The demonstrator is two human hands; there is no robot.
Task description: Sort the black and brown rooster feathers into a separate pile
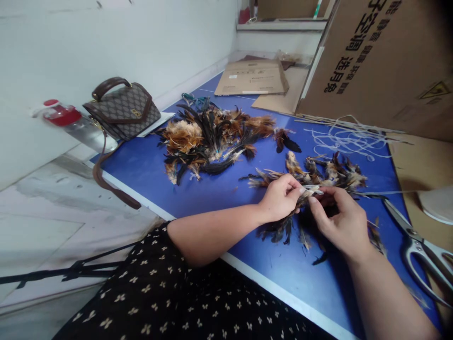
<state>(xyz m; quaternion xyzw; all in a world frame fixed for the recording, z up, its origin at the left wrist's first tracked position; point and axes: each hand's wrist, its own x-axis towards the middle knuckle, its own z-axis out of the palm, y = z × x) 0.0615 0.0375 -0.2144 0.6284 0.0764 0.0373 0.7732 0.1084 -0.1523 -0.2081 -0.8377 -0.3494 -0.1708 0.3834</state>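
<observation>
My left hand is closed in a pinch on a small bunch of brown and black feathers over the blue table. My right hand pinches the pale quill ends of the same bunch, fingertips almost touching the left thumb. A thin white string runs off to the right from where the fingers meet. A strip of tied feathers lies just beyond the hands.
A large heap of feathers lies mid-table. Steel scissors rest at the right, loose white cord behind. A patterned handbag and bottle sit at the left edge; cardboard boxes stand at the back right.
</observation>
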